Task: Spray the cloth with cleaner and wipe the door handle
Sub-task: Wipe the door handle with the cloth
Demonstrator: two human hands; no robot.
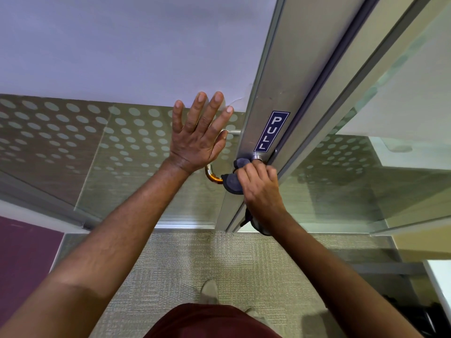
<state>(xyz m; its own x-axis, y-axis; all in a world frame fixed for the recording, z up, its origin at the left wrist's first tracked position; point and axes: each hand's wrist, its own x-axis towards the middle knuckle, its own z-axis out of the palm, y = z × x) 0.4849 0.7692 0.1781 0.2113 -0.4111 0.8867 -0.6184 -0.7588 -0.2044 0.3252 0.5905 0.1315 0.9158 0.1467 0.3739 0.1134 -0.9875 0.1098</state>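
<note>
Door handle [211,176] curving leftward, cloth-wrapped [233,184]

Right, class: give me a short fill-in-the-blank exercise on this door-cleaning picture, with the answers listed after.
1. The right hand holds a dark ____ against the door handle.
2. The left hand lies ____ on the glass panel, fingers spread.
3. The blue sign on the door frame reads ____.

Missing words: cloth; flat; PULL

Grey-green carpeted floor [185,259], one pale shoe [210,291] planted on it near the bottom edge, metal door frame [273,113] rising from its far edge
</note>
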